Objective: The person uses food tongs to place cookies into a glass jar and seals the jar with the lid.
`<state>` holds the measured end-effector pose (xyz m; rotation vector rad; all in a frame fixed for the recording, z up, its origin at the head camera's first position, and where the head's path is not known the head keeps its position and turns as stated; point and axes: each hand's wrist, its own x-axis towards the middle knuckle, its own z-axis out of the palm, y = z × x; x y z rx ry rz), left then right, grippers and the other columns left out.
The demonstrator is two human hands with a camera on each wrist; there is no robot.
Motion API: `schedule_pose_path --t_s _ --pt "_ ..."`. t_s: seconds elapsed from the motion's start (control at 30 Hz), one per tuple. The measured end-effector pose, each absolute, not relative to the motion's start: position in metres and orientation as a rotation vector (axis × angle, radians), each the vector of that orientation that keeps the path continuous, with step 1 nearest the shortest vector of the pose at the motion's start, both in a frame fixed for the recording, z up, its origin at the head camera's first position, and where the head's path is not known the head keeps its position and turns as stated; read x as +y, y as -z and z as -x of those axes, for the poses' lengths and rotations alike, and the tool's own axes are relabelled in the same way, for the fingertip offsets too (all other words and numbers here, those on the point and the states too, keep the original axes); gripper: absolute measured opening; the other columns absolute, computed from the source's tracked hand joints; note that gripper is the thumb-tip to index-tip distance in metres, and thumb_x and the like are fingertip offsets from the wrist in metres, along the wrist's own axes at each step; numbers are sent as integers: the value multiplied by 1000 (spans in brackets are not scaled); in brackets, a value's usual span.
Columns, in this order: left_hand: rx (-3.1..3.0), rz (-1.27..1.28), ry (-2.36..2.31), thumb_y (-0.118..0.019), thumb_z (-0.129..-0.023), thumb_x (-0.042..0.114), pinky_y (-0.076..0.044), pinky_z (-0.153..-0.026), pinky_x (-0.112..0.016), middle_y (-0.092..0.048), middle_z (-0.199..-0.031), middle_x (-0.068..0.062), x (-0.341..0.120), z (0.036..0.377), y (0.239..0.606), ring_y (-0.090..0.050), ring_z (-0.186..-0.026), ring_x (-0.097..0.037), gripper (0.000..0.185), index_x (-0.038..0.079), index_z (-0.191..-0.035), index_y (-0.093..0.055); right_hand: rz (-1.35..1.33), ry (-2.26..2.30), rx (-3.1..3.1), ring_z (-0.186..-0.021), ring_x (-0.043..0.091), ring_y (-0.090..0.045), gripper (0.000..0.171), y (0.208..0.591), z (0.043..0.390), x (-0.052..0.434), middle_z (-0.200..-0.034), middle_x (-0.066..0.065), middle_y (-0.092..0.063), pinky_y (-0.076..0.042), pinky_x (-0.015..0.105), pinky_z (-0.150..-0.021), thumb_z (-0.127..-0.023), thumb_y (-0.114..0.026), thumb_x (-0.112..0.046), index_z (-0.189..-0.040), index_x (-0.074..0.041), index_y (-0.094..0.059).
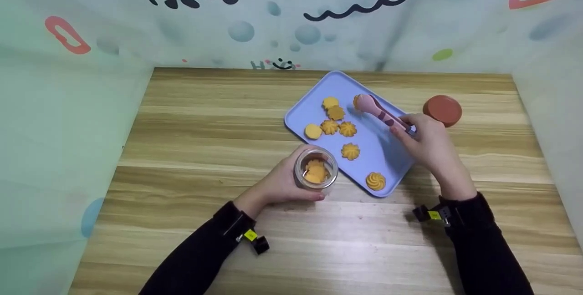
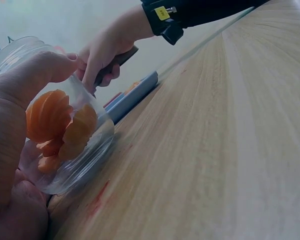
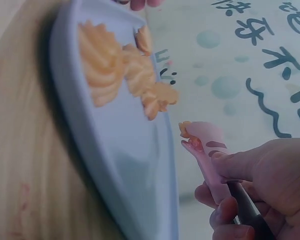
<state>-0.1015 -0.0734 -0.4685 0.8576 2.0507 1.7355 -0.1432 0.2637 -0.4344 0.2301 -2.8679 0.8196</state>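
Observation:
My left hand (image 1: pixel 282 183) grips a small clear glass jar (image 1: pixel 316 172) that stands on the wooden table beside the near-left edge of a blue tray (image 1: pixel 387 149). The jar (image 2: pixel 65 135) holds a few orange swirl cookies. My right hand (image 1: pixel 426 142) holds pink tongs (image 1: pixel 380 113) by the handle. The tongs' tip (image 3: pixel 202 137) is over the tray's far part, at an orange cookie (image 1: pixel 356 100). Several more orange cookies (image 1: pixel 339 126) lie on the tray, one (image 1: pixel 375 180) near its front corner.
A round reddish-brown lid (image 1: pixel 442 110) lies on the table to the right of the tray. Printed fabric walls (image 1: pixel 291 22) close the table in at the back and on both sides. Bare wood (image 1: pixel 191 117) lies to the left of the tray.

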Motion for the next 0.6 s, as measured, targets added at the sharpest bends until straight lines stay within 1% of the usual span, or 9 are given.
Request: schedule_pose_path --t_s 0.17,0.4,0.6 --pt "2038 -858 -1748 -90 -60 17 -36 -114 -39 -55 -129 1 -73 101 469 -51 -124 -23 90 18 -135 -40 -250 -822 -2844 -83 25 -55 38 425 138 261 -96 12 -66 -42 38 -72 -90 -63 -38 -108 -5 -67" --pt "2069 -863 -1734 -90 -61 18 -37 -113 -39 -56 -127 1 -72 101 469 -51 -123 -22 88 19 -134 -41 -303 -814 -2774 -77 19 -54 33 410 128 256 -93 7 -65 -38 28 -66 -89 -65 -35 -107 -8 -67" --pt "2062 -861 -1724 -90 -61 19 -36 -113 -38 -56 -128 2 -73 102 469 -51 -124 -22 89 20 -135 -40 -412 -843 -2726 -71 8 -51 28 393 118 252 -89 0 -64 -38 17 -59 -88 -66 -35 -106 -13 -67"
